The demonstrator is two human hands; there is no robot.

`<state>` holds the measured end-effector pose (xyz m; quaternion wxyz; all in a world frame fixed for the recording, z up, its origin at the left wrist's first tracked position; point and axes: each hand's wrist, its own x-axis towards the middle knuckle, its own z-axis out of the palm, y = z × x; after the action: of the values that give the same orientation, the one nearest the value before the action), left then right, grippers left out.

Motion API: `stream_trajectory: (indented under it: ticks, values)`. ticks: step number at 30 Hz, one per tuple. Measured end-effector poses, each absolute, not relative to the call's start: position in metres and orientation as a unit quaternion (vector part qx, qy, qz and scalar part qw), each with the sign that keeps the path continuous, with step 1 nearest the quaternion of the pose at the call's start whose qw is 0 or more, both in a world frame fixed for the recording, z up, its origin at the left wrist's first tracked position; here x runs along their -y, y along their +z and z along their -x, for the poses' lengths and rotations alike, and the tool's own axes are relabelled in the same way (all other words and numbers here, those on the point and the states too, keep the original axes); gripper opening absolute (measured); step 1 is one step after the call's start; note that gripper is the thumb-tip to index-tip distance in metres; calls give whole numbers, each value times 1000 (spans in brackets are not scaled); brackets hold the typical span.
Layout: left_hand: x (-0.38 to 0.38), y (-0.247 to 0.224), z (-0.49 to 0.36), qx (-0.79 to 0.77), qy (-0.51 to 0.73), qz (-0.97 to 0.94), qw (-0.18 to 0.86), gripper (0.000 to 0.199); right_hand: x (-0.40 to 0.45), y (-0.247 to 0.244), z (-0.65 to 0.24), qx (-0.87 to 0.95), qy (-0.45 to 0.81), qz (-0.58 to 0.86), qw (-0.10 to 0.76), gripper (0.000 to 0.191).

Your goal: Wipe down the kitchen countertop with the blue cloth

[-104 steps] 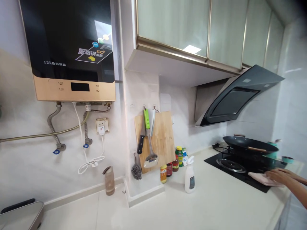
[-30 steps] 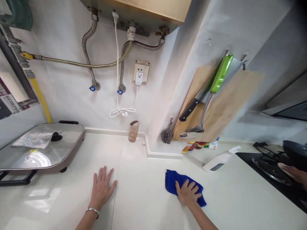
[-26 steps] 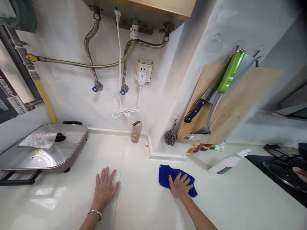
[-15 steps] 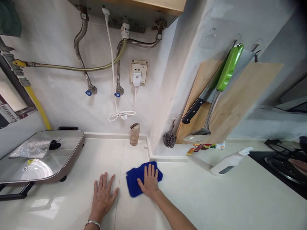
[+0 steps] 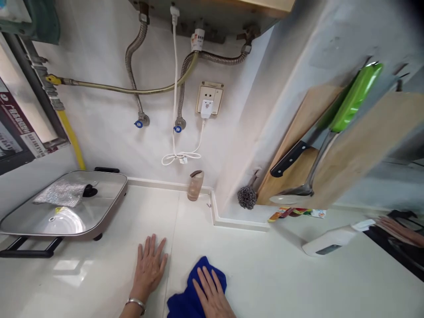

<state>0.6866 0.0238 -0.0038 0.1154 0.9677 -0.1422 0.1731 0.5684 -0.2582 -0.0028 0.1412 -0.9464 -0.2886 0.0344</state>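
My left hand [image 5: 149, 267] lies flat on the white counter with its fingers spread, holding nothing; a silver bracelet circles the wrist. To its right, a dark blue cloth [image 5: 185, 299] is spread on the counter near the bottom edge of the view. On top of the cloth rests my right hand [image 5: 213, 291], palm down, fingers stretched out and a little apart. The cloth is rumpled, and its lower part runs out of view.
An electric pan [image 5: 109, 207] with a glass lid stands at the left. A small bottle [image 5: 195, 185] is by the wall. On the right are a white spray bottle [image 5: 327, 240], another person's hand [image 5: 402, 230] near the stove, and hanging cutting boards [image 5: 361, 150], a knife and a ladle.
My right hand and the blue cloth have moved down, nearer to me, and the cloth has bunched. The view has shifted. The other person's hand has come further in, by the spray bottle.
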Motion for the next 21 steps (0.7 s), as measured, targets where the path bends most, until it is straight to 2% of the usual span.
stream_trajectory:
  ticks: [3,11,21]
  values:
    - [-24,-5,-686,138,171,-969,114,53,258,1,-606,255,18,958,131,99]
    - [-25,-3,-685,138,156,-973,104,54,251,4,-723,136,-16,986,96,92]
    - [-26,1,-683,140,157,-974,87,55,238,24,-801,9,43,993,113,108]
